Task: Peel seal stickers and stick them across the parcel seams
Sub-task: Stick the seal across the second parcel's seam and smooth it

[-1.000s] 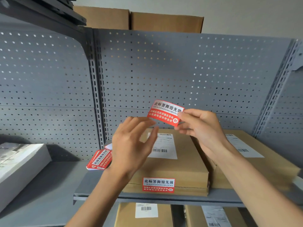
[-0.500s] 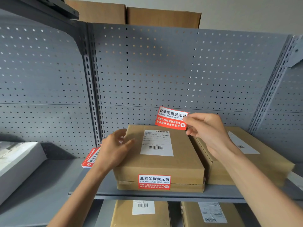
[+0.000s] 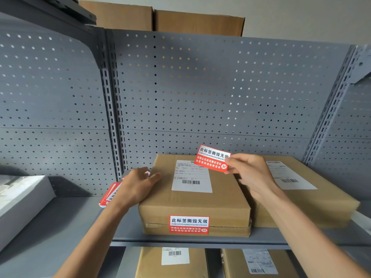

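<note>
A brown cardboard parcel [image 3: 192,203] lies on the grey shelf [image 3: 180,240], with a white shipping label on top and a red seal sticker [image 3: 189,224] across its front seam. My right hand [image 3: 250,173] pinches another red and white seal sticker [image 3: 211,158] by its right end, above the parcel's far right corner. My left hand [image 3: 138,186] rests on the parcel's left top edge, thumb on top and fingers over the side. A stack of red sticker sheets [image 3: 109,194] lies left of the parcel, partly hidden behind my left wrist.
A second brown parcel [image 3: 313,199] sits right of the first. A white box [image 3: 22,203] is at the left. More parcels [image 3: 172,263] lie on the shelf below. A perforated grey back panel [image 3: 200,93] stands behind, with cartons [image 3: 196,23] on top.
My left hand dropped from in front of the sticker onto the parcel's left edge. My right hand carried the sticker slightly right and lower, toward the parcel's far corner.
</note>
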The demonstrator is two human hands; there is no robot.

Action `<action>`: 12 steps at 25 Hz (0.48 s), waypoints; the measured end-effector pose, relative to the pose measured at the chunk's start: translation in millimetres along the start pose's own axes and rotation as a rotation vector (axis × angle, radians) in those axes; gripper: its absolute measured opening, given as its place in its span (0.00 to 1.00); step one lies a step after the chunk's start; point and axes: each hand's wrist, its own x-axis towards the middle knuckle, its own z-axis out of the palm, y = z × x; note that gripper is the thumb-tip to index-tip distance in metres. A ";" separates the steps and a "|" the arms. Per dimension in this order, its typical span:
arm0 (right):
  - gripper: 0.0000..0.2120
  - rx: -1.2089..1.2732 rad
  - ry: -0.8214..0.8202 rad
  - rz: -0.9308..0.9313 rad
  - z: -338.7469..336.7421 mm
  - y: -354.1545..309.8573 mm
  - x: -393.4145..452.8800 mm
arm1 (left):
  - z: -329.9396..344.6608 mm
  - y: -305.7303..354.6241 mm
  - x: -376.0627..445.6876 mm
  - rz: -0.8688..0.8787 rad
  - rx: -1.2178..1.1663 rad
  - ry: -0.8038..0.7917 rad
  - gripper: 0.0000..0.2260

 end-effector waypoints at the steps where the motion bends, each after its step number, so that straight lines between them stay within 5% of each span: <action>1: 0.04 0.006 -0.009 0.011 1.7 2.6 -0.6 | 0.2 -1.5 1.0 0.007 0.009 -0.003 0.14; 12: 0.05 0.025 0.000 -0.003 3.0 -4.2 0.1 | -1.6 -6.9 5.2 0.079 -0.022 -0.009 0.07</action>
